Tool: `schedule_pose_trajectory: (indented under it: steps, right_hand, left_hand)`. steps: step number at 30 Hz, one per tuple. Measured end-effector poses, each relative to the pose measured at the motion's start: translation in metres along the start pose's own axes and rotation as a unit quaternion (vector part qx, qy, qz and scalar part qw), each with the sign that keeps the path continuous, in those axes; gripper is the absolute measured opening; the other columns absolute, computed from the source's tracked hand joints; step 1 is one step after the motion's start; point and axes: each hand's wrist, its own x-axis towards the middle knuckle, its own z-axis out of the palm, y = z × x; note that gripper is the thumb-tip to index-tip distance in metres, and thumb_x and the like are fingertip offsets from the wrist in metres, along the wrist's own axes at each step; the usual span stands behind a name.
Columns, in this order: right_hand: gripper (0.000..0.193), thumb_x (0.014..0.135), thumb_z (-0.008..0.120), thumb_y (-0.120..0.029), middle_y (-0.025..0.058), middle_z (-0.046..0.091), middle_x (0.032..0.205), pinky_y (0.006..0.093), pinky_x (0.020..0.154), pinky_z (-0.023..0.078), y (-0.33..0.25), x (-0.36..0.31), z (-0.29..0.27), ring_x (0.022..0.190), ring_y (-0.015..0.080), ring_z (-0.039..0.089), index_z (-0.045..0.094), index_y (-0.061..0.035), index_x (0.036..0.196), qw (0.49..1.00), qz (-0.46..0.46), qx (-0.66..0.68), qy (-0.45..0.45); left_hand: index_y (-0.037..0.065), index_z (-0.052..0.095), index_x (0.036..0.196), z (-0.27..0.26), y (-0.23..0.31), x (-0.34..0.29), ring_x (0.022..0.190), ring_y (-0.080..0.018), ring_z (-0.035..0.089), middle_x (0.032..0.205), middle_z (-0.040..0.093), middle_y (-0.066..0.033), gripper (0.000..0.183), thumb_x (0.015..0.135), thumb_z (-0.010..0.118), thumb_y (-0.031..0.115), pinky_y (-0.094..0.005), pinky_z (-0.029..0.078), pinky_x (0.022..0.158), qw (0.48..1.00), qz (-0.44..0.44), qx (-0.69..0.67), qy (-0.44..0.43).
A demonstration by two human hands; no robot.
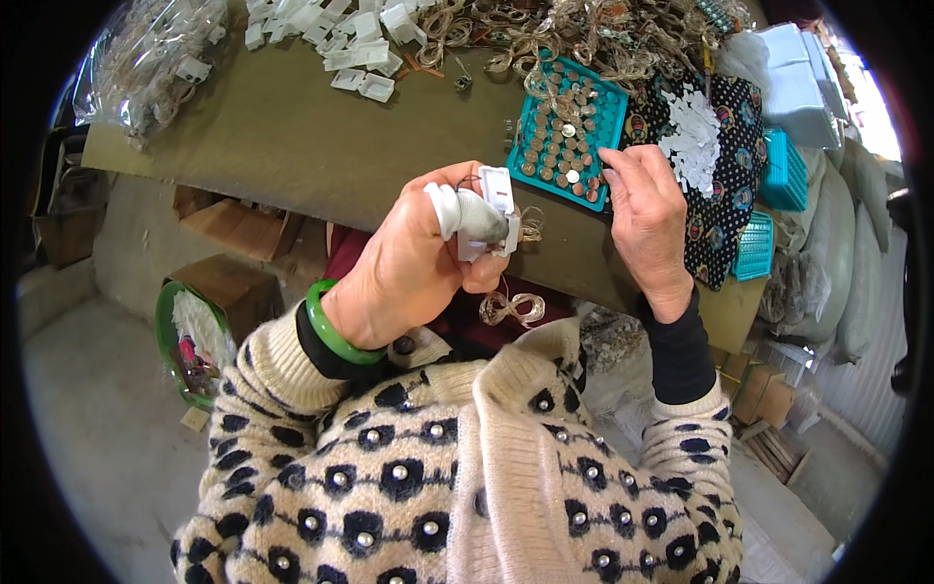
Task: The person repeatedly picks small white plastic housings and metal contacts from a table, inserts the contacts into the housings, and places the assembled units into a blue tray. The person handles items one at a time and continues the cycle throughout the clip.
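My left hand (399,253), with a white cover on a finger, is closed around a small white plastic battery case (497,189). Thin wire (512,309) in a loose coil hangs beneath it. My right hand (646,209) is at the right edge of a teal plastic tray (558,182), its thumb and index finger bent toward each other in a pinch. Whatever lies between those fingertips is too small to make out. Rows of round silver coin cells (552,149) sit in the tray, and a bundle of wire lies over its far part.
Many white plastic cases (363,54) and tangled wire coils (584,29) cover the table's far side. Right of the tray, small white pieces (691,141) lie on a dark patterned cloth (736,146). Teal baskets (784,170) stand at the right, a green tub (170,336) at lower left.
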Motion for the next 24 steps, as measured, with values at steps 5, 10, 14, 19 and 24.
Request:
schedule_pose_trajectory:
  steps: [5, 10, 14, 19, 24]
  right_hand:
    - [0.018, 0.079, 0.069, 0.004, 0.0101, 0.058, 0.089, 0.0354, 0.066, 0.050, 0.004, 0.006, -0.006, 0.077, 0.0270, 0.061, 0.065, -0.0005, 0.097, 1.000, 0.001, 0.016, -0.022]
    - [0.015, 0.080, 0.067, 0.004, 0.0104, 0.058, 0.087, 0.0352, 0.064, 0.050, 0.006, 0.009, -0.004, 0.076, 0.0264, 0.061, 0.064, 0.0006, 0.095, 1.000, -0.015, 0.015, -0.018]
    - [0.012, 0.083, 0.065, 0.006, 0.0107, 0.061, 0.086, 0.0322, 0.063, 0.050, -0.004, 0.010, -0.006, 0.074, 0.0236, 0.063, 0.064, 0.0016, 0.094, 0.997, 0.024, 0.067, -0.006]
    - [0.006, 0.088, 0.064, 0.003, 0.0104, 0.066, 0.089, 0.0274, 0.066, 0.050, -0.038, 0.004, -0.014, 0.077, 0.0166, 0.064, 0.064, 0.0018, 0.094, 0.957, 0.115, 0.264, 0.022]
    - [0.011, 0.086, 0.067, 0.004, 0.0111, 0.064, 0.094, 0.0270, 0.070, 0.050, -0.062, 0.005, -0.008, 0.080, 0.0184, 0.061, 0.064, 0.0021, 0.097, 0.968, 0.025, 0.241, 0.061]
  left_hand:
    - [0.001, 0.061, 0.109, 0.003, 0.003, -0.001, 0.064, -0.0156, 0.055, 0.089, 0.064, -0.0097, 0.023, 0.092, 0.063, 0.016, -0.0293, 0.045, 0.053, 0.998, 0.009, 0.017, 0.060]
    - [-0.002, 0.061, 0.114, 0.007, 0.005, 0.001, 0.067, -0.0130, 0.059, 0.092, 0.066, -0.0096, 0.026, 0.093, 0.064, 0.012, -0.0289, 0.053, 0.058, 0.994, 0.042, 0.081, 0.060]
    - [-0.003, 0.061, 0.115, 0.005, 0.006, 0.001, 0.066, -0.0129, 0.061, 0.096, 0.068, -0.0126, 0.026, 0.094, 0.062, 0.013, -0.0281, 0.054, 0.059, 0.993, 0.031, 0.091, 0.075]
    - [-0.003, 0.059, 0.121, 0.007, 0.001, 0.003, 0.084, -0.0227, 0.071, 0.108, 0.068, -0.0180, 0.031, 0.095, 0.062, 0.013, -0.0334, 0.061, 0.070, 0.993, 0.049, 0.078, 0.076]
    - [-0.004, 0.058, 0.119, 0.006, -0.002, 0.003, 0.098, -0.0329, 0.070, 0.113, 0.065, -0.0173, 0.025, 0.096, 0.057, 0.004, -0.0369, 0.062, 0.076, 0.998, 0.059, -0.002, 0.031]
